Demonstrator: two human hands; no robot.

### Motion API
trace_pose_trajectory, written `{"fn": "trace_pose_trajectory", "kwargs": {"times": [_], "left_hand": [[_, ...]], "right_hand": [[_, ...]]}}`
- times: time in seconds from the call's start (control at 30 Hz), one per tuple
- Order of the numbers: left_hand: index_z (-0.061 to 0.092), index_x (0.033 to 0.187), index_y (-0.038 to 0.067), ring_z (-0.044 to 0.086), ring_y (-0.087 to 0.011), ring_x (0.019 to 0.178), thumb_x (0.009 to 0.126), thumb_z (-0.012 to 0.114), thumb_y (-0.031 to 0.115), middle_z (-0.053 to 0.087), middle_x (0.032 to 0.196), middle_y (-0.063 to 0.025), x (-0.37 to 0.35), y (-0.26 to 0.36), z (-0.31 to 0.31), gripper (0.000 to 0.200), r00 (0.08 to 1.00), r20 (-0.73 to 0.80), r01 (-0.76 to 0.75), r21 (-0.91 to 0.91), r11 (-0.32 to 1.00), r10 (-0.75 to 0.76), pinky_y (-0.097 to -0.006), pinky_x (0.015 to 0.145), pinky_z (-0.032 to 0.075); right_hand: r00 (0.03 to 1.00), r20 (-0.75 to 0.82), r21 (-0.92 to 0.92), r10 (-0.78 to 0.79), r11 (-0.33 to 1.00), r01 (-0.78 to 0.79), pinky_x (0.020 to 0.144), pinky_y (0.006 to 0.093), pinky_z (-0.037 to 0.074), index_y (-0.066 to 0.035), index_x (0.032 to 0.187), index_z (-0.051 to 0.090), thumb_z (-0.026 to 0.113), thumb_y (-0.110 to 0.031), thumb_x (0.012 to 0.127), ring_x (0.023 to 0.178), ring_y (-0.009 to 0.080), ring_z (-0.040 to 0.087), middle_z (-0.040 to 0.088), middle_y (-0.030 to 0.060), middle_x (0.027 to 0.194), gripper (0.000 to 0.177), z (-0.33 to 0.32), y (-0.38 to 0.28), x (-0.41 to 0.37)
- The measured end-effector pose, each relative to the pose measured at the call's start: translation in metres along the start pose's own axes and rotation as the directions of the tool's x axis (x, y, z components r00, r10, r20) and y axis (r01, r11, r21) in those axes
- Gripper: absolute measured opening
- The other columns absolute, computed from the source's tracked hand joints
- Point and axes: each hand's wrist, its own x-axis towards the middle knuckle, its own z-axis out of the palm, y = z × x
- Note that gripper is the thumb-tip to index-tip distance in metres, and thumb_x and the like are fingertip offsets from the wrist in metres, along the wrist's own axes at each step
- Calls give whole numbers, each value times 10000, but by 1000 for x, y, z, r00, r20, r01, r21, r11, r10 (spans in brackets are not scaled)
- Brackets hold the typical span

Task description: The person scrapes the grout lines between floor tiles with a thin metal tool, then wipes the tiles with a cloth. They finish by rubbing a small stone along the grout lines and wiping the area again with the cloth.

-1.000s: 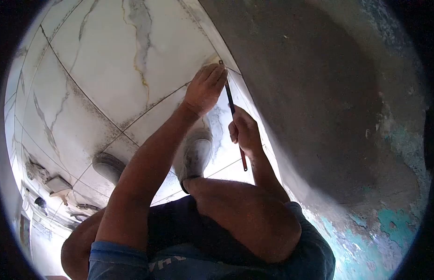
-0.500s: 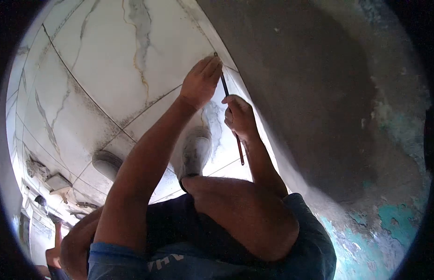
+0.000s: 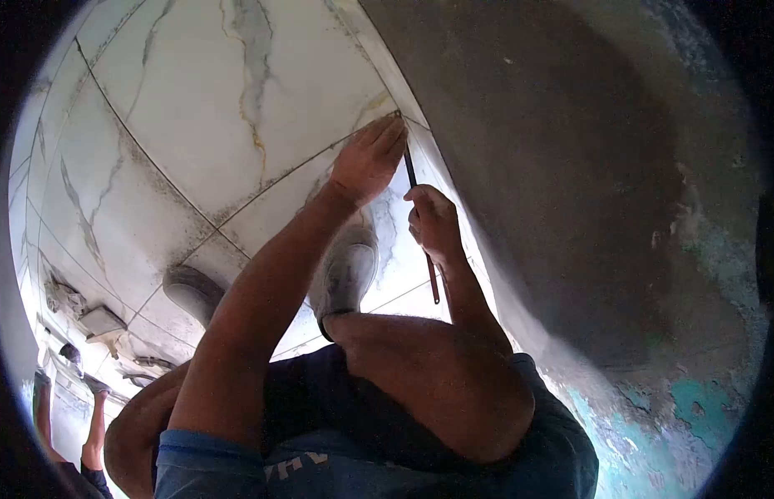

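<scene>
My left hand (image 3: pixel 370 160) lies over the upper end of a thin dark rod (image 3: pixel 411 166), at the edge of the marble-patterned floor tiles (image 3: pixel 179 100). Its fingers are together and stretched toward the corner of a tile joint; the rod's tip shows just past them. Lower down, my right hand (image 3: pixel 434 223) is wrapped round the same rod, whose reddish lower end (image 3: pixel 435 291) with a small hole sticks out below the fist. The rod runs close along the foot of the wall.
The grey plastered wall (image 3: pixel 553 166) rises on the right, with peeling turquoise paint low down. My shoes (image 3: pixel 351 266) stand on the tiles. At the left lie a flat block (image 3: pixel 103 321) and rubble (image 3: pixel 64 298); another person's legs (image 3: pixel 96 428) show at lower left.
Both hands and the rod have moved slightly down and to the right, toward me. More of the other person's legs shows at the lower left.
</scene>
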Motion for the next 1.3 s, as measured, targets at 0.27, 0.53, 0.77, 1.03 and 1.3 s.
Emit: {"fn": "trace_pose_trajectory", "kwargs": {"times": [0.27, 0.53, 0.77, 1.03, 1.3], "left_hand": [[572, 1162, -19, 547, -329, 1134, 812, 568, 58, 582, 1186, -166, 1, 2, -4, 359, 1000, 7, 23, -20, 1000, -23, -406, 1002, 432], [580, 1145, -5, 542, -328, 1138, 804, 534, 29, 588, 1165, -169, 3, -4, 0, 345, 994, 67, 83, -36, 996, -80, -409, 1007, 429], [602, 1106, -5, 570, -327, 1093, 798, 583, 43, 607, 1129, -159, 15, -21, -16, 313, 996, -50, 72, -36, 997, -74, -412, 975, 453], [589, 1137, 5, 552, -307, 1101, 808, 591, 65, 592, 1134, -149, 24, -34, -24, 334, 996, -23, 82, 3, 997, -82, -379, 981, 444], [615, 1014, -12, 560, -307, 1098, 791, 543, 89, 599, 1113, -142, 26, -40, -23, 256, 995, -79, 69, 49, 996, -65, -369, 955, 462]], "right_hand": [[999, 46, 28, 29, 999, -31, 361, 234, 290, -45, 913, 578, 467, -278, 963, 402, 50, 377, 445, -9, 543, 263, -6, 0, 2], [995, 88, 42, 40, 998, -44, 378, 221, 261, -30, 974, 574, 475, -326, 971, 417, 36, 343, 406, -32, 537, 312, -7, -4, 2], [937, 88, -189, -338, 918, 349, 382, 236, 281, -25, 963, 575, 475, -300, 970, 416, 47, 367, 431, -20, 547, 293, 5, 1, 27], [996, 84, 62, -35, 998, 30, 370, 246, 270, -30, 957, 592, 462, -269, 963, 404, 49, 347, 420, -33, 549, 272, 19, -38, 24], [994, 106, -11, -30, 999, 31, 382, 238, 294, -15, 949, 592, 457, -246, 974, 427, 46, 395, 441, -27, 560, 268, 21, -51, 25]]}}
